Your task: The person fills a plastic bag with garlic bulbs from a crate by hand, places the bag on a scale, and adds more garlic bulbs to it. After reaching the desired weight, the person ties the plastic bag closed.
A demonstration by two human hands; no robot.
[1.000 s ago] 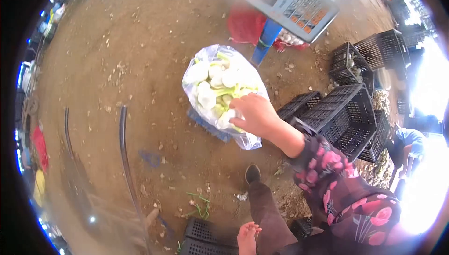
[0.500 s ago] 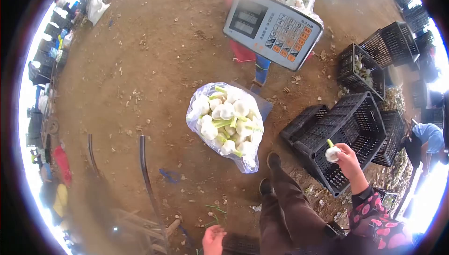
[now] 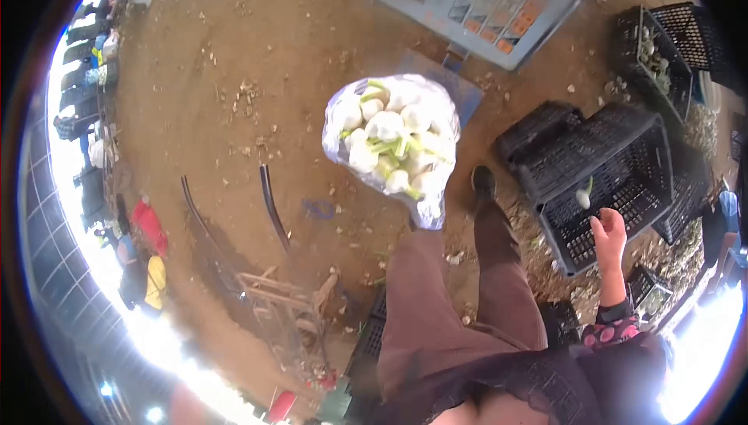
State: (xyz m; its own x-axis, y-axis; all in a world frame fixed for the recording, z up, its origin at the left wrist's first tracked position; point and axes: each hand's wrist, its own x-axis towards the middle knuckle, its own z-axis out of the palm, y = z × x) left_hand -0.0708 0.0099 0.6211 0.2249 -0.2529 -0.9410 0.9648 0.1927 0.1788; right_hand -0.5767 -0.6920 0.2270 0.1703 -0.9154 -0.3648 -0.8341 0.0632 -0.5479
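Over the black plastic crate (image 3: 606, 138) on the right is my right hand (image 3: 610, 229), thumb and fingers apart and nothing in them. Just beyond its fingertips, against the crate's inside, shows a single garlic bulb (image 3: 583, 197) with a green stem, apart from the hand. My left hand is out of view. In front of my legs, a clear plastic bag (image 3: 333, 125) full of white garlic bulbs with cut green stems rests on the blue platform (image 3: 473, 98) of a scale.
The scale's grey keypad display (image 3: 475, 0) stands at the top. More black crates (image 3: 654, 59) line the right side, one with some garlic. A wooden-framed cart (image 3: 284, 300) with metal handles lies lower left. Scraps litter the dirt floor; a person (image 3: 728, 222) is at the far right edge.
My right hand has let go of the garlic bulb, which now shows against the crate's inside. My left hand has left the view. The camera view has shifted, and one leg has stepped apart.
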